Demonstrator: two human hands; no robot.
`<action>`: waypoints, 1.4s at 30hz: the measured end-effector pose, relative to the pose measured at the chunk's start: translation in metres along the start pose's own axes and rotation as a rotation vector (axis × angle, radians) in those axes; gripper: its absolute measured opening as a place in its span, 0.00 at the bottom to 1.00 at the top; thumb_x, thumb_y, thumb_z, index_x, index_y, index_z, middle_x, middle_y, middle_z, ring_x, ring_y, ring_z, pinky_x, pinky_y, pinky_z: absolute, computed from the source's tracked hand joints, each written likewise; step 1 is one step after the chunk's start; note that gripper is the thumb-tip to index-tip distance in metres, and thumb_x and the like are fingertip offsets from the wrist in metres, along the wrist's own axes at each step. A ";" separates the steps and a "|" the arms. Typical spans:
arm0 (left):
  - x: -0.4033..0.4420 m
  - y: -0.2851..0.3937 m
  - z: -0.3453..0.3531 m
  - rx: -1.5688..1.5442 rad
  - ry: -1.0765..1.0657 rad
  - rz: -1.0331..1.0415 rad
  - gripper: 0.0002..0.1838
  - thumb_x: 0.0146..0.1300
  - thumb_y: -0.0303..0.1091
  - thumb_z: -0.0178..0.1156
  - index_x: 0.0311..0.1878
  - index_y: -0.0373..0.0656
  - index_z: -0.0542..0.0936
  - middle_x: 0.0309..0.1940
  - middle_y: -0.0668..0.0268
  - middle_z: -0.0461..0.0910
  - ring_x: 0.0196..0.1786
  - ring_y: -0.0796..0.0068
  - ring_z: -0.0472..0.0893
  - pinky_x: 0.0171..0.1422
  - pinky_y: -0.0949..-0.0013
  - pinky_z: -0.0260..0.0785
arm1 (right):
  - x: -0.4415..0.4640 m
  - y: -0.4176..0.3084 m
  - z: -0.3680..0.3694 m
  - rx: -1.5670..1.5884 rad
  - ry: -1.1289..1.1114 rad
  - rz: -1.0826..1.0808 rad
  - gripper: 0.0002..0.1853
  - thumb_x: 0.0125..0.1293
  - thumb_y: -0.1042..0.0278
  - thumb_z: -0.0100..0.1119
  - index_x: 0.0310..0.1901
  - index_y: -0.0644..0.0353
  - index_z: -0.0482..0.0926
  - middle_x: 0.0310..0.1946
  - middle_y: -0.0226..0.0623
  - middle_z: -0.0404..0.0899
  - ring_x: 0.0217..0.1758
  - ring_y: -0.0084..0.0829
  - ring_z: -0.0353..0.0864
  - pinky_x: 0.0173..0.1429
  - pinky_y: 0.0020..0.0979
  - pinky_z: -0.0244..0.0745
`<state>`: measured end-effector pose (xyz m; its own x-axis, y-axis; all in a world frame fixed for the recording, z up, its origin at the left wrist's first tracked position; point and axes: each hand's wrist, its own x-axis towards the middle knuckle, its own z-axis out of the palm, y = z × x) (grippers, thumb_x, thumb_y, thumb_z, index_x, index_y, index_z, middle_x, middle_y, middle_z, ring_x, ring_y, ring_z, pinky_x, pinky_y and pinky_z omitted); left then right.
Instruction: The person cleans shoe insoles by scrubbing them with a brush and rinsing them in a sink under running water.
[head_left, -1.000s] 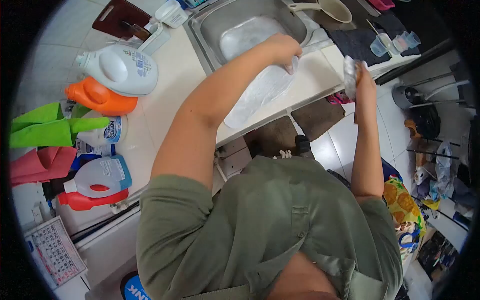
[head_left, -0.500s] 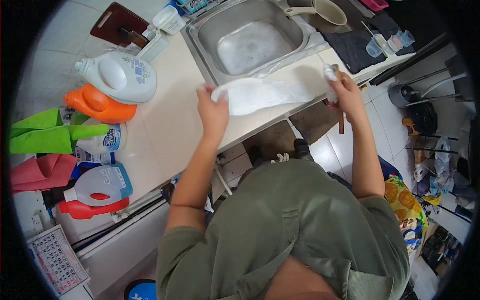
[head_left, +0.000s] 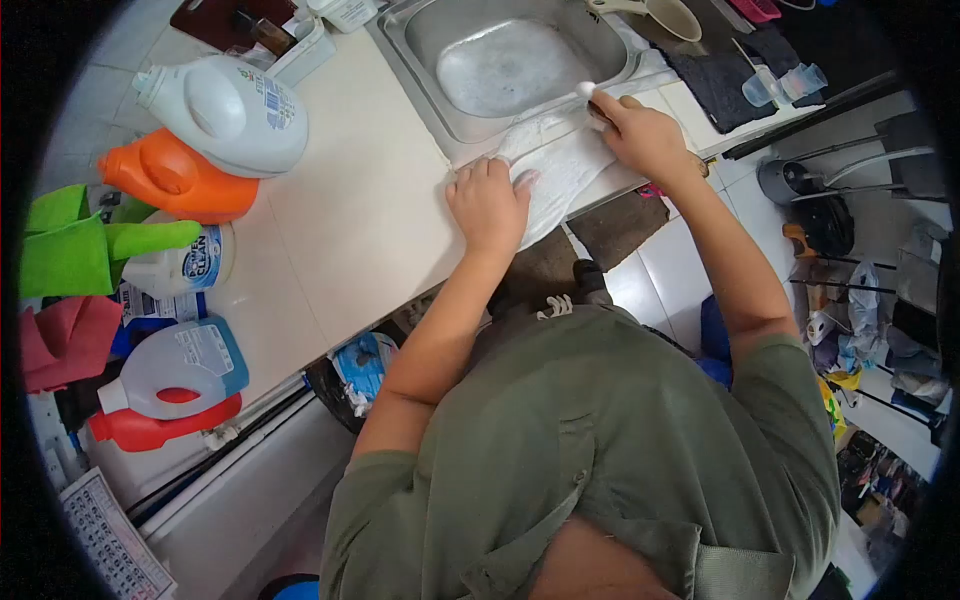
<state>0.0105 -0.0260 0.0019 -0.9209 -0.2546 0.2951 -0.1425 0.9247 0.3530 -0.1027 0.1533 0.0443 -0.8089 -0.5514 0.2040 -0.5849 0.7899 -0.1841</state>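
Note:
A wet white cloth [head_left: 560, 178] lies over the counter edge in front of the sink, its lower part hanging down. My left hand [head_left: 487, 208] rests flat at the cloth's left side, fingers on the counter and thumb spread onto the fabric. My right hand [head_left: 645, 140] is closed around a wooden-handled brush [head_left: 598, 110] and sits over the cloth's upper right part. Most of the brush is hidden by my fingers; a bit of wood shows near my wrist.
The steel sink [head_left: 520, 65] holds soapy water. Detergent bottles, such as a white jug [head_left: 230, 115] and an orange one [head_left: 180, 175], line the left side. Green gloves [head_left: 90, 240] hang there too. A pan [head_left: 670, 18] and a dark cloth [head_left: 720, 85] are beyond the sink.
The cloth, held up in my left hand before, now lies on the counter edge. My left hand has moved right onto it, and my right hand has brought the brush left over it.

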 end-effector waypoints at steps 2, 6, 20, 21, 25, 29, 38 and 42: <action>-0.004 0.000 0.000 -0.028 0.071 -0.029 0.14 0.48 0.41 0.63 0.34 0.42 0.78 0.41 0.62 0.75 0.47 0.60 0.71 0.49 0.58 0.58 | 0.001 -0.024 0.000 0.017 -0.079 0.118 0.18 0.57 0.51 0.49 0.47 0.45 0.73 0.34 0.41 0.78 0.35 0.42 0.80 0.38 0.42 0.74; 0.001 -0.006 0.005 -0.048 0.051 -0.020 0.14 0.48 0.41 0.63 0.33 0.42 0.79 0.47 0.63 0.71 0.51 0.60 0.67 0.52 0.56 0.54 | -0.006 -0.077 0.009 -0.001 -0.289 0.086 0.18 0.57 0.51 0.51 0.43 0.53 0.74 0.31 0.45 0.80 0.35 0.44 0.81 0.40 0.44 0.74; 0.006 -0.004 -0.003 -0.123 0.015 -0.019 0.15 0.47 0.43 0.64 0.27 0.38 0.79 0.53 0.63 0.65 0.58 0.60 0.60 0.56 0.53 0.47 | 0.021 -0.063 -0.017 0.097 -0.527 0.279 0.18 0.55 0.52 0.52 0.43 0.53 0.73 0.35 0.46 0.80 0.39 0.45 0.80 0.45 0.45 0.72; 0.006 -0.003 -0.001 -0.123 0.013 -0.018 0.15 0.47 0.43 0.64 0.27 0.38 0.79 0.53 0.63 0.65 0.58 0.60 0.60 0.56 0.53 0.47 | 0.013 -0.074 -0.008 0.053 -0.439 0.218 0.17 0.55 0.52 0.53 0.42 0.52 0.75 0.33 0.45 0.80 0.37 0.44 0.80 0.44 0.44 0.72; 0.000 -0.007 0.000 -0.109 0.062 -0.050 0.15 0.47 0.43 0.64 0.27 0.39 0.79 0.53 0.63 0.66 0.58 0.60 0.60 0.57 0.53 0.46 | 0.024 0.003 0.007 -0.055 -0.200 0.363 0.18 0.55 0.51 0.53 0.42 0.53 0.76 0.31 0.43 0.80 0.35 0.45 0.80 0.40 0.43 0.74; 0.005 -0.003 -0.001 -0.121 0.076 -0.042 0.15 0.45 0.43 0.65 0.28 0.39 0.79 0.53 0.64 0.66 0.59 0.61 0.60 0.57 0.53 0.46 | 0.014 -0.041 0.007 -0.109 -0.225 0.076 0.18 0.55 0.51 0.53 0.41 0.55 0.75 0.29 0.44 0.80 0.34 0.42 0.81 0.37 0.44 0.74; 0.007 -0.005 0.003 -0.044 0.110 0.032 0.10 0.48 0.38 0.62 0.25 0.41 0.76 0.51 0.64 0.67 0.58 0.62 0.61 0.56 0.50 0.47 | 0.022 -0.067 0.022 -0.063 -0.183 0.025 0.21 0.61 0.48 0.44 0.29 0.54 0.81 0.29 0.42 0.80 0.32 0.40 0.80 0.36 0.40 0.73; 0.007 -0.004 0.001 -0.057 0.099 0.051 0.09 0.48 0.37 0.62 0.25 0.42 0.76 0.50 0.65 0.67 0.58 0.61 0.61 0.55 0.47 0.48 | 0.045 0.030 -0.005 -0.155 -0.265 0.195 0.17 0.60 0.51 0.47 0.32 0.52 0.82 0.30 0.39 0.81 0.32 0.38 0.81 0.37 0.40 0.74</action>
<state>0.0045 -0.0309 0.0018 -0.8857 -0.2372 0.3991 -0.0732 0.9202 0.3846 -0.1569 0.1536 0.0524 -0.9034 -0.4211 -0.0811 -0.4189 0.9070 -0.0433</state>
